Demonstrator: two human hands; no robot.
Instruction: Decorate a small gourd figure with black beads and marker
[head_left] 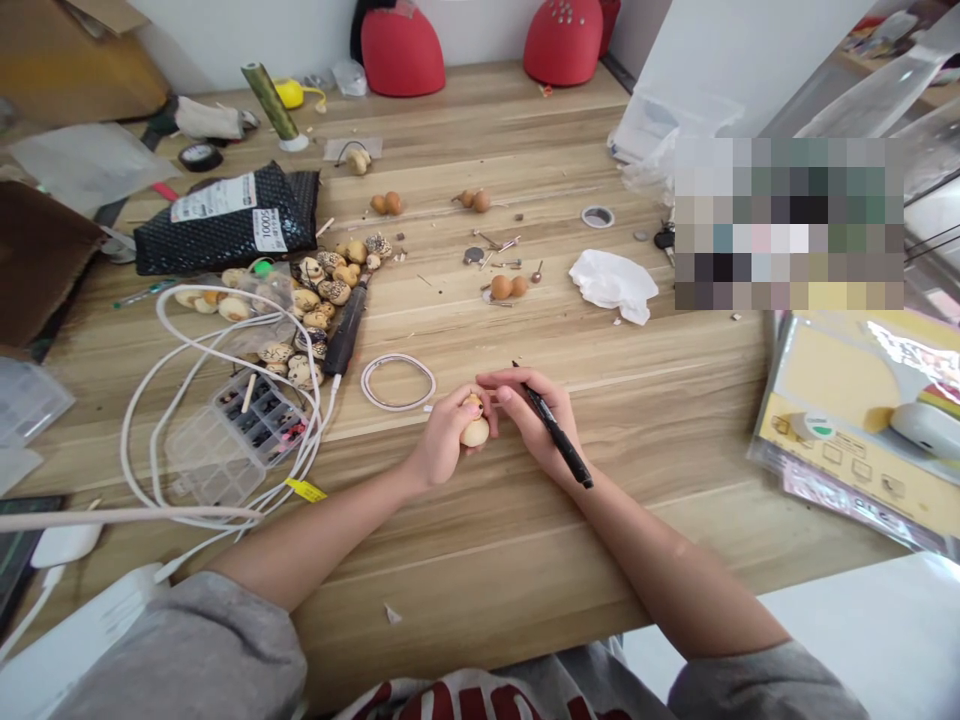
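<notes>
My left hand (442,440) is closed around a small pale gourd (474,432), its rounded end showing below the thumb. A dark spot shows on its upper part; the rest is hidden by fingers. A black marker pen (551,425) lies across my right hand (536,415), held at a slant with its thin end pointing away from me. The right fingertips reach close to the left hand; whether they touch the gourd I cannot tell. Left of the hands lies a white coiled ring (397,382). Two brown gourds (508,288) sit farther back.
Painted gourds (330,275) pile up at the left beside a black rotary tool (346,330) and its looping white cable (154,440). A compartment box (262,420) stands open there. Small metal bits (506,265) and crumpled white plastic (613,285) lie ahead; packages (847,420) are at right.
</notes>
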